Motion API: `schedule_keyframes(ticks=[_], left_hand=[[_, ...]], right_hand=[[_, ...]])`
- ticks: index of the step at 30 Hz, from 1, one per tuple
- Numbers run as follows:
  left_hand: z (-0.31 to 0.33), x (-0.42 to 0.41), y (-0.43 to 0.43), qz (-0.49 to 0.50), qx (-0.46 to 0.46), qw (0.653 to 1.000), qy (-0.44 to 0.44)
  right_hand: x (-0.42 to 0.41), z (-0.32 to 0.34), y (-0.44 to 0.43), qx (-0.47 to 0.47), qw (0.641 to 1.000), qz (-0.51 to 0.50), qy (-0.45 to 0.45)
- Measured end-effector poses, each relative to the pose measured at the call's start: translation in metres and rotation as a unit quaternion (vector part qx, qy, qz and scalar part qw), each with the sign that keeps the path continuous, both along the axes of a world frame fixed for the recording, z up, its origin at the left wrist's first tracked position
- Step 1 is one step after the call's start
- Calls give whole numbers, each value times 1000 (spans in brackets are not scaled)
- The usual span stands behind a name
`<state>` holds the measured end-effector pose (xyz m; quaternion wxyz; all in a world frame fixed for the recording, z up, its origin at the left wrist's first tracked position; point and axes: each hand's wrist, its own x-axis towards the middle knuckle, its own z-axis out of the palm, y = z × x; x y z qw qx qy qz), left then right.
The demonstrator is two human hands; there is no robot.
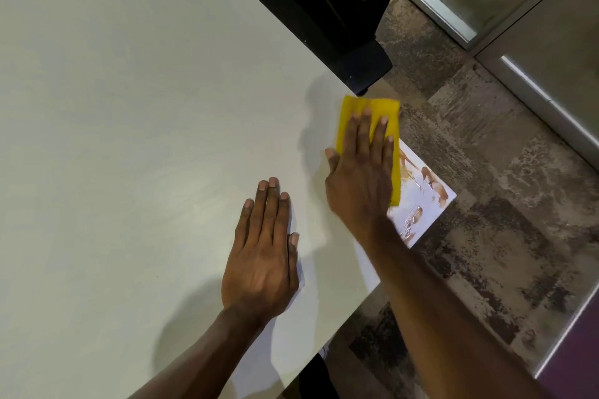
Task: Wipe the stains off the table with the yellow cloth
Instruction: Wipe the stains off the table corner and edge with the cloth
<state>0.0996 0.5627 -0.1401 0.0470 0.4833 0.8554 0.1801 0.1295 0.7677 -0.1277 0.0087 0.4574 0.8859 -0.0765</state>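
The folded yellow cloth (pixel 385 113) lies flat on the white table (pixel 129 107) near its right corner. My right hand (pixel 359 178) presses down on the cloth with fingers spread and pointing away from me. Brown smeared stains (pixel 428 185) cover the table corner just to the right of the cloth. My left hand (pixel 262 256) rests palm down on the bare tabletop, to the left of and nearer than the right hand, holding nothing.
A black chair (pixel 340 10) stands against the table's far right edge, just beyond the cloth. The table's right edge runs diagonally; past it is mottled grey-brown floor (pixel 486 236). A metal-framed glass partition (pixel 534 42) fills the upper right.
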Motion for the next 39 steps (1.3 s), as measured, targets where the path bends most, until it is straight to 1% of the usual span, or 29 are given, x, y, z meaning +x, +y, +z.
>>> schedule_keyframes(ticks=[3,5,7,10,13,15,17,20,24,26,31,33,35,39], left_hand=[[-1,1,1,5,17,1000,4],[-1,2,2,8,24,1000,3],[-1,0,2,9,22,1000,7],[0,1,1,1,16,1000,11],[-2,-1,1,4,-1,1000,1],[-2,-1,0,5,-10,1000,-2],[-2,-1,1,5,-14,1000,-1],[-1,0,1,11,-16,1000,-1],[-2,1,2,14,-28,999,-8],[-2,1,3,17,-25,1000,-7],[-4,1,3,18,-24,1000,7],[-4,1,3,18,-24,999,14],[-4,1,3,19,-24,999,15],[-2,1,3,19,-33,999,19]], right_hand=[[34,4,-51,-13,999,45,-25],[47,4,-66,-14,998,63,-26],[43,0,-56,-14,997,73,-23],[21,-7,-12,-9,997,75,1],[-3,-9,27,-5,998,53,17],[-9,-10,25,-8,999,34,19],[-4,-8,1,-16,999,41,20],[31,2,-60,-36,997,71,12],[78,14,-123,-52,998,44,0],[82,11,-117,-41,999,31,-11],[50,-6,-39,-13,1000,-7,-2],[45,-10,-24,-4,1000,-16,1],[51,-9,-33,-4,1000,-4,4],[87,5,-94,-33,999,32,-8]])
